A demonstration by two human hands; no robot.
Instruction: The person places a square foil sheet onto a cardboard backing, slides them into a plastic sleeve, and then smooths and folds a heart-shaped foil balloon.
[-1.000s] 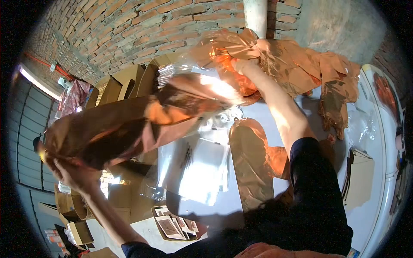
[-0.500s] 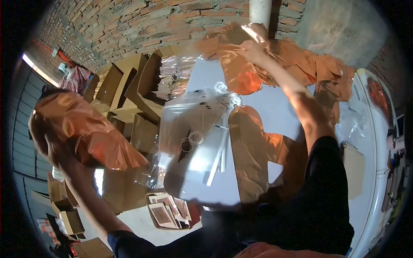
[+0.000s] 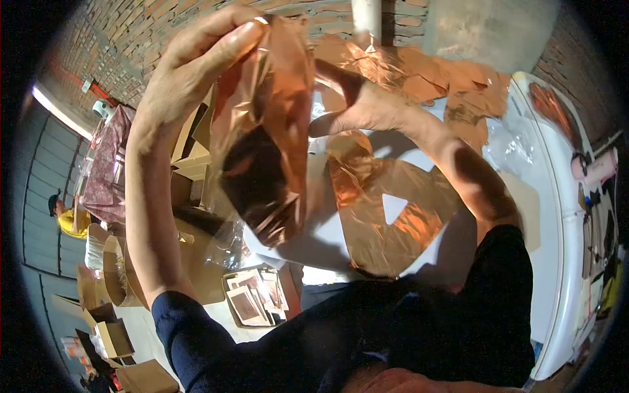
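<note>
My left hand [image 3: 190, 72] is raised at the upper left, with thumb and fingers pinched on the top of a folded copper-coloured foil balloon [image 3: 262, 111]. The shiny foil hangs down in front of me, a dark patch on its lower half. My right hand [image 3: 350, 101] is curved beside the foil's right edge, thumb and fingers apart in a C shape; its fingertips are partly hidden behind the foil. Beneath my right arm lies another flat foil balloon [image 3: 367, 209] with a triangular hole, spread on the white tabletop [image 3: 324, 226].
More copper foil pieces [image 3: 419, 72] lie along the table's back, below the brick wall. Clear plastic [image 3: 511, 147] is at the right. A box of cards [image 3: 255, 298] stands below the table's front edge. Cardboard boxes [image 3: 114, 334] fill the left, where a person in yellow [image 3: 72, 219] shows.
My left hand has brought the foil balloon from the far left to in front of me. My right hand has drawn back from the rear foil pile to beside it.
</note>
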